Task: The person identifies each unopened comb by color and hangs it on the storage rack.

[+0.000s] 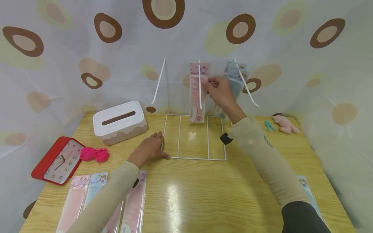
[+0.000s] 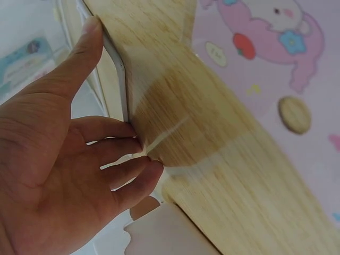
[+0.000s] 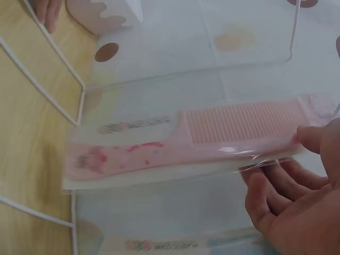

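In the head view a pink comb in a clear packet hangs at the middle prong of a white wire rack. My right hand pinches its right edge; the right wrist view shows the thumb on the front of the pink comb packet and fingers behind. Blue comb packets hang on the right prong, partly behind that hand. My left hand rests on the rack's front left base corner, its thumb and fingertips touching the wire.
A white tissue box, red clock and pink yarn stand at left. More comb packets lie at front left; another blue packet lies at right. A teal clip and pink plush toy lie back right.
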{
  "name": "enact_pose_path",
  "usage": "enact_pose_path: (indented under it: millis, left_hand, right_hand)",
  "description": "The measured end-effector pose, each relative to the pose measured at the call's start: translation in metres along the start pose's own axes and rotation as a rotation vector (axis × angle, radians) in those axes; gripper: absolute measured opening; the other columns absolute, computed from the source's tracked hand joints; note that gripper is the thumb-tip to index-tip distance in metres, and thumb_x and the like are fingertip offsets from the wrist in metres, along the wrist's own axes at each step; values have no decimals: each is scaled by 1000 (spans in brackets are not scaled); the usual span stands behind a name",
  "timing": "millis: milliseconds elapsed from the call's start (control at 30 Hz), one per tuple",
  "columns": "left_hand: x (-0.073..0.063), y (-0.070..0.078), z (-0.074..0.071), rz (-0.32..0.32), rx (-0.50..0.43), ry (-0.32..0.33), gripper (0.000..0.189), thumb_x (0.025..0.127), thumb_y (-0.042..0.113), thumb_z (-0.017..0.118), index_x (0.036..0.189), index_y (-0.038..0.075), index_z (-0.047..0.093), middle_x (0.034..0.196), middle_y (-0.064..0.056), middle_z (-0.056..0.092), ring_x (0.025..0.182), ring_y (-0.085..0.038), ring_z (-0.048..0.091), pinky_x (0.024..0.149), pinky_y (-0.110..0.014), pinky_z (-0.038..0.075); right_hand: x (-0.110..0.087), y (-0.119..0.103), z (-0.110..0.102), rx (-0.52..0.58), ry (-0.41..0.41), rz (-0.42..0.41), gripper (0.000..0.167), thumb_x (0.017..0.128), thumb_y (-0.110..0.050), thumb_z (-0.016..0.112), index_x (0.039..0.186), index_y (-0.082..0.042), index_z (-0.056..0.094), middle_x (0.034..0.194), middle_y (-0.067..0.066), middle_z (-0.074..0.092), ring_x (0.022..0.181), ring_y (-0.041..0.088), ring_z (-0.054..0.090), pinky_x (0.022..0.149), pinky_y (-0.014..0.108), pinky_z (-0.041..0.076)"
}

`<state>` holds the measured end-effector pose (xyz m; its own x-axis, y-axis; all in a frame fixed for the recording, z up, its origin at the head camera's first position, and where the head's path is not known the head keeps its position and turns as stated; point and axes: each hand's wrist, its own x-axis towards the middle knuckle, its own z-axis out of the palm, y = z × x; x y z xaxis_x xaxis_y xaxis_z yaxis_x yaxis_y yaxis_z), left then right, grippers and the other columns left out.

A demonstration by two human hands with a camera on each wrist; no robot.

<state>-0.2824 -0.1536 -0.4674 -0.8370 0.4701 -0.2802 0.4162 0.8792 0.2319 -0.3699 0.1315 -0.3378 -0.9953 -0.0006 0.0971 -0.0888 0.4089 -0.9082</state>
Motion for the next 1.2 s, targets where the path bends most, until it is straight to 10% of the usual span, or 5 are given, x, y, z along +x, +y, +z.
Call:
enact_pose_path:
  millis: [667,1200]
  left_hand:
    - [5,-1,-4,20,7,-5,102,82,55,77,147,-13,37,157,-29,29,145,-45,29,114,-54,33]
    - [0,-14,-3,-2,4,-3,99,82,56,76,144,-13,42,156,-31,29,144,-46,30,112,-56,36]
  right_hand:
    - [-92,63,-36,-178,-310,55,50,103,-37,56,138,-1,52,120,18,67,99,30,70,88,47,54]
    - [-177,102,-109,-499,-265,61,44,101,-27,61,130,6,54,105,18,70,86,29,69,63,36,54]
